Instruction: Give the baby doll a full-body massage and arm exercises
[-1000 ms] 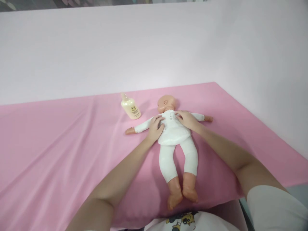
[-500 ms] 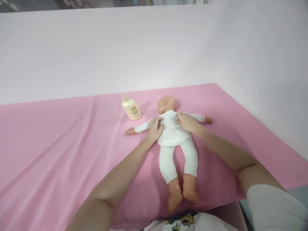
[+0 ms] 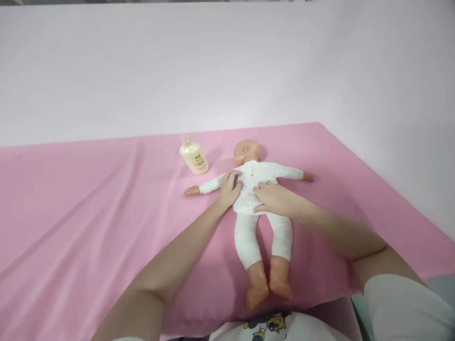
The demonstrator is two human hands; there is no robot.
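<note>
A baby doll in white cloth lies stretched out, its back upward and its bald head turned to the left. Its arms spread to both sides, and its bare feet point toward me. My left hand rests against the left side of the doll's torso, thumb and fingers apart. Across the lower back lies my right hand, with fingers stretched out and the thumb near the hem of the top. Small dark marks show on the upper back. Neither hand is wrapped round anything.
A pump bottle of pale yellow liquid stands left of the doll's head. Beneath everything is a creased pink cloth. A white wall rises behind and on the right. The cloth's near edge lies close to my body.
My right hand has slid from the doll's upper right back down to the lower back, uncovering the right shoulder. The left hand stays in place. The view has tipped slightly downward.
</note>
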